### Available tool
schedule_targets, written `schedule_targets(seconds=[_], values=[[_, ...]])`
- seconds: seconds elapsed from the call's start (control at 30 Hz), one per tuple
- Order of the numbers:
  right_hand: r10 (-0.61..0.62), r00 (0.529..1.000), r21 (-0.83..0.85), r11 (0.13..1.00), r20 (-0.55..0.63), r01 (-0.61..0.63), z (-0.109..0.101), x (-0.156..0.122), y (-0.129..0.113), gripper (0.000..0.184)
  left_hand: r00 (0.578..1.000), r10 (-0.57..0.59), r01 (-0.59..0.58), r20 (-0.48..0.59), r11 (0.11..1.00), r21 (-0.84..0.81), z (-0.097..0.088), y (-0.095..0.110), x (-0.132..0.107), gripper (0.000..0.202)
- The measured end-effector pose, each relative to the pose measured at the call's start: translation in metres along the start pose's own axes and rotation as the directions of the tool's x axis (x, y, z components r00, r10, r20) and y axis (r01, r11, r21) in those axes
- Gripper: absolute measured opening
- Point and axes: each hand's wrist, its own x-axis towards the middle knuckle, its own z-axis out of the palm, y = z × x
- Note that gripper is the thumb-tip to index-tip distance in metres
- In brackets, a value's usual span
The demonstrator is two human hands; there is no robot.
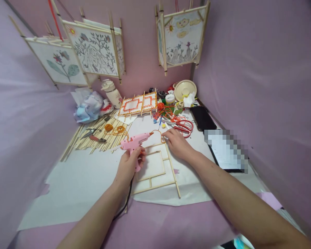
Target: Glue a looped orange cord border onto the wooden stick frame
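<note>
My left hand (131, 160) is wrapped round the handle of a pink glue gun (135, 141), its nozzle pointing right and slightly up. Its black cable runs down past my wrist. Close to the nozzle, the fingertips of my right hand (176, 143) pinch a thin orange cord (157, 130) at the upper right corner of a wooden stick frame (172, 169). This frame lies flat on white paper, with a smaller rectangle of sticks inside it. My left hand and the glue gun cover part of its left side.
Loose sticks (75, 138) with pliers (94, 136) and orange cord coils (120, 129) lie left. Behind are a decorated frame (138, 103) and bottle (111, 93); red scissors (184, 128), a phone (203, 118) and tablet (225, 150) lie right. Paper lanterns (182, 38) hang above.
</note>
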Motion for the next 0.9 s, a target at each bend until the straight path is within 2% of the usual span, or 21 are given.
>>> schedule_targets(seconds=[0.27, 0.47, 0.6, 0.7, 0.77, 0.83, 0.9], values=[[-0.005, 0.997, 0.113, 0.993, -0.076, 0.014, -0.002, 0.001, -0.003, 0.017, 0.99, -0.132, 0.119, 0.051, 0.973, 0.2, 0.0, -0.001, -0.007, 0.042], [0.023, 0.998, 0.139, 0.99, -0.062, -0.015, -0.005, 0.001, -0.006, 0.006, 0.986, -0.161, 0.147, 0.044, 0.962, 0.232, 0.0, -0.005, -0.006, 0.042], [0.047, 0.993, 0.186, 0.982, -0.11, -0.025, -0.003, 0.001, -0.004, 0.014, 0.984, -0.178, 0.166, 0.03, 0.957, 0.24, 0.002, -0.004, -0.006, 0.041], [0.114, 0.983, 0.225, 0.971, -0.144, -0.08, -0.003, 0.003, -0.001, 0.023, 0.982, -0.187, 0.175, 0.031, 0.957, 0.233, 0.003, -0.003, -0.006, 0.041], [0.167, 0.976, 0.219, 0.966, -0.136, -0.135, -0.005, 0.007, -0.002, 0.022, 0.982, -0.187, 0.174, 0.035, 0.959, 0.224, 0.002, -0.003, -0.006, 0.042], [0.209, 0.972, 0.166, 0.968, -0.109, -0.19, -0.01, 0.014, -0.006, 0.02, 0.983, -0.181, 0.169, 0.041, 0.962, 0.216, 0.001, -0.005, -0.005, 0.042], [0.228, 0.972, 0.043, 0.973, -0.054, -0.226, -0.015, 0.024, -0.014, 0.02, 0.984, -0.169, 0.155, 0.049, 0.965, 0.212, 0.0, -0.008, -0.004, 0.042]])
